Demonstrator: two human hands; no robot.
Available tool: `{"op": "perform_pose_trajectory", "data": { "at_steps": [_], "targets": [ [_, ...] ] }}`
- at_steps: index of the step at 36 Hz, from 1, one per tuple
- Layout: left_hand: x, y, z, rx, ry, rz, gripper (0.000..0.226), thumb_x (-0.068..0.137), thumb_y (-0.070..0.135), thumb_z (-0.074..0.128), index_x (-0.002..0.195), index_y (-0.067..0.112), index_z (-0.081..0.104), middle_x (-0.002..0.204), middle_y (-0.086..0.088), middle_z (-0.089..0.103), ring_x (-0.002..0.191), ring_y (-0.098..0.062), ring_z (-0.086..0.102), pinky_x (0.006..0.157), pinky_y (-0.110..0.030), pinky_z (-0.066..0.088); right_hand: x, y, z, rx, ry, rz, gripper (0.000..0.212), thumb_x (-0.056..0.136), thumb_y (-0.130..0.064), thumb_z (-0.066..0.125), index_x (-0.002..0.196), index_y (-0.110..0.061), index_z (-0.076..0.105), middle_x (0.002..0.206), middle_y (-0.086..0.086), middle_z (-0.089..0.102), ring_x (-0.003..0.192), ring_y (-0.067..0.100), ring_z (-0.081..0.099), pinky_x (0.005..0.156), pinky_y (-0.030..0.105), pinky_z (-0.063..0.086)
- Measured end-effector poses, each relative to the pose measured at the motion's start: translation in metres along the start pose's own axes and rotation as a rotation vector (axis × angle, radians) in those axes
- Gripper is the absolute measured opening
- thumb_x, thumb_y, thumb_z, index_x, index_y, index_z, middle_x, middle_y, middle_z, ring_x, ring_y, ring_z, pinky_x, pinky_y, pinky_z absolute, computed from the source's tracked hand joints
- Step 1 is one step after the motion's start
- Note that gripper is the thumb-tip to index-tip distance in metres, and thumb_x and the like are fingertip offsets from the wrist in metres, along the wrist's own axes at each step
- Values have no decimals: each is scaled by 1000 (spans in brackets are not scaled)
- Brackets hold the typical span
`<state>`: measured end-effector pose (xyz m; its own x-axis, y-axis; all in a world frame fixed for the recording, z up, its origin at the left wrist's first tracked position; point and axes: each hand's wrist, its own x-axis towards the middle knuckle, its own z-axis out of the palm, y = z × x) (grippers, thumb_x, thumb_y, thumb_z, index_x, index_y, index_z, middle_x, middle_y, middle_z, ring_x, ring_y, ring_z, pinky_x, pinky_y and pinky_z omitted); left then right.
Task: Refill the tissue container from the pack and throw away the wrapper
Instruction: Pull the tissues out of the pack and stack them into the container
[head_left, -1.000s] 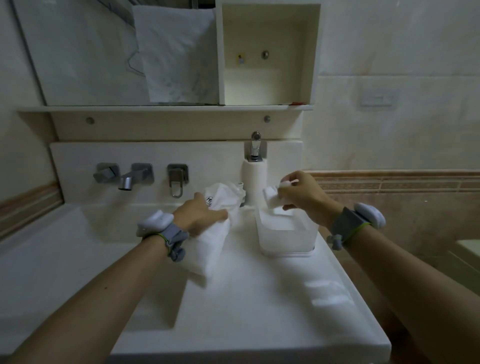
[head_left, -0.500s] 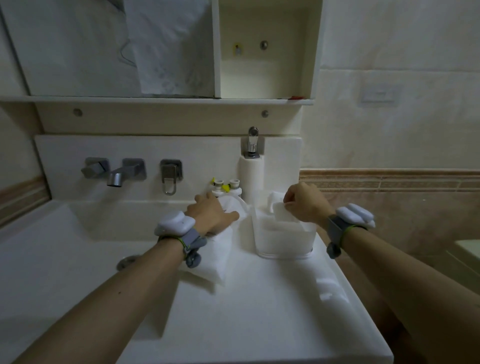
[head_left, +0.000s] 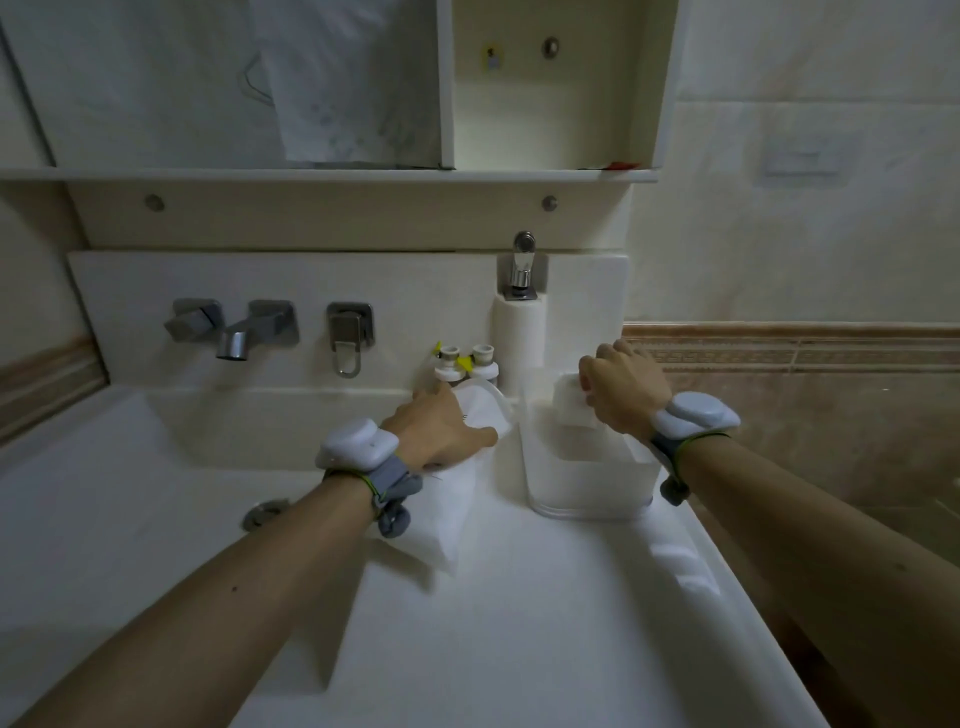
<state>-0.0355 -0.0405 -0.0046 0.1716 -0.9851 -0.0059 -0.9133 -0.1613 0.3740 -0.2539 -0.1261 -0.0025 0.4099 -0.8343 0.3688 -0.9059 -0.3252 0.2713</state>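
Tissue stack (head_left: 574, 410) pinched in right hand (head_left: 626, 392), half inside container (head_left: 589, 475). Left hand (head_left: 441, 431) grips wrapper (head_left: 457, 499). Lower stack square, avoid snagging rim.

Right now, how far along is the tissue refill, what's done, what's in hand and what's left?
Done: the pack wrapper is open and mostly flattened, and tissues already lie in the container. In hand: the right hand grips a wad of tissues at the container's mouth, partly in, while the left hand holds the wrapper on the counter. Left: seating the wad and binning the wrapper; no bin is in view.
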Motion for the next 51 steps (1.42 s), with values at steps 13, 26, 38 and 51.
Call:
{"op": "perform_pose_trajectory", "data": {
  "at_steps": [13, 26, 38, 51],
  "targets": [
    [-9, -4, -7, -95, 3, 60, 85, 73, 54, 70, 143, 22, 33, 135, -5, 46, 123, -27, 48, 96, -32, 42, -5, -6, -29, 301, 57, 191, 24, 86, -9, 49, 107, -8, 60, 107, 12, 62, 94, 31, 60, 82, 44, 53],
    [-28, -29, -30, -522, 35, 162, 77, 73, 19, 80, 140, 20, 41, 124, 4, 55, 100, -11, 58, 81, -20, 47, -12, -74, -90, 980, -194, 120, 28, 88, -8, 50, 101, 0, 73, 95, 15, 71, 78, 26, 64, 71, 33, 55],
    [-48, -27, -36, -596, -54, 433, 101, 55, 20, 85, 144, 29, 37, 137, 0, 47, 126, -10, 47, 99, -20, 43, -27, -70, -122, 794, -408, 157, 22, 87, -8, 59, 103, -1, 71, 86, 11, 69, 65, 17, 63, 61, 28, 55],
    [-48, -18, -30, -478, -154, 475, 110, 61, 21, 85, 152, 29, 23, 146, 1, 42, 126, -11, 49, 102, -26, 45, -36, -71, -125, 699, -617, 154, 17, 95, -17, 47, 98, -8, 62, 108, 9, 68, 83, 21, 62, 77, 33, 56]
  ]
}}
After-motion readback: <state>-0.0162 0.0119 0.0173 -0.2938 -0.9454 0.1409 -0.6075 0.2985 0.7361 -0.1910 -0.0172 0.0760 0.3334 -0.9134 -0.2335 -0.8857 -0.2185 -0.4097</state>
